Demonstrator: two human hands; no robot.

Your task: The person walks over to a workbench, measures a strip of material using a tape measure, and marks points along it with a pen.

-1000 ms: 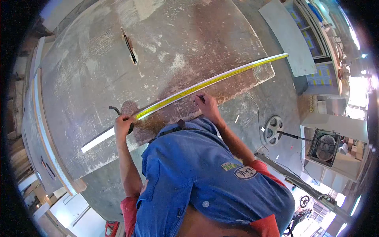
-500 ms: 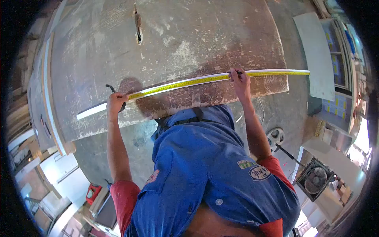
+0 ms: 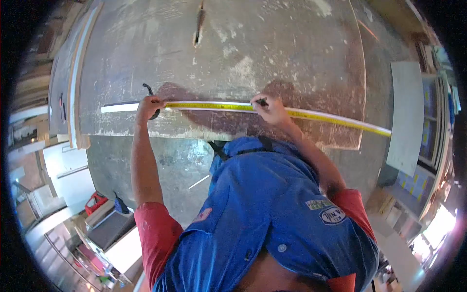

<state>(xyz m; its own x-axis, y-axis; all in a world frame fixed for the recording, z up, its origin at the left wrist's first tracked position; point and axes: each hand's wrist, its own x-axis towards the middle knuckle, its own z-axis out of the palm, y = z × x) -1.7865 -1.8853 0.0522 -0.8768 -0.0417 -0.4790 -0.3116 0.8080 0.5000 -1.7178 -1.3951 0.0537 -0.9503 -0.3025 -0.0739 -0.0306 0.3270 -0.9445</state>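
Note:
A long white strip (image 3: pixel 119 108) lies across the worn table (image 3: pixel 292 53), with an extended yellow tape measure (image 3: pixel 214 105) along it, reaching past the table's right edge. My left hand (image 3: pixel 148 108) is closed on the tape's left end, with a black strap (image 3: pixel 148 89) hanging beside it. My right hand (image 3: pixel 270 110) rests over the middle of the tape, fingers pinched round a small dark marking tool (image 3: pixel 262 102).
A slot with a dark blade (image 3: pixel 198 29) is in the table's upper part. A white-edged rail (image 3: pixel 75 78) runs along the left. To the right stands a pale panel (image 3: pixel 405 117). A thin white offcut (image 3: pixel 198 182) lies on the floor.
The view has turned, so the tape and strip now look nearly level. My right hand went out rightward along the tape, then came back left to its middle. My left hand keeps its hold.

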